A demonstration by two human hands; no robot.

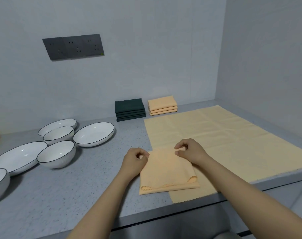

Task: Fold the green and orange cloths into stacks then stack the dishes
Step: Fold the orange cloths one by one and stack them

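Nearest the person, a folded orange cloth [169, 171] lies on the grey counter [69, 192], its right part overlapping a flat, unfolded orange cloth [224, 142]. The left hand [135, 161] pinches the folded cloth's far-left corner, and the right hand [190, 150] pinches its far-right corner, fingers curled. The fabric looks light, soft and limp (its scalloped edges have already slipped out of line at the near side), so it probably handles best held by paired corners and smoothed flat. Further left sit white bowls [58, 154] and plates [94, 134], likely heavier, rigid and breakable. At the wall stand the green stack [129, 109] and the orange stack [162, 105].
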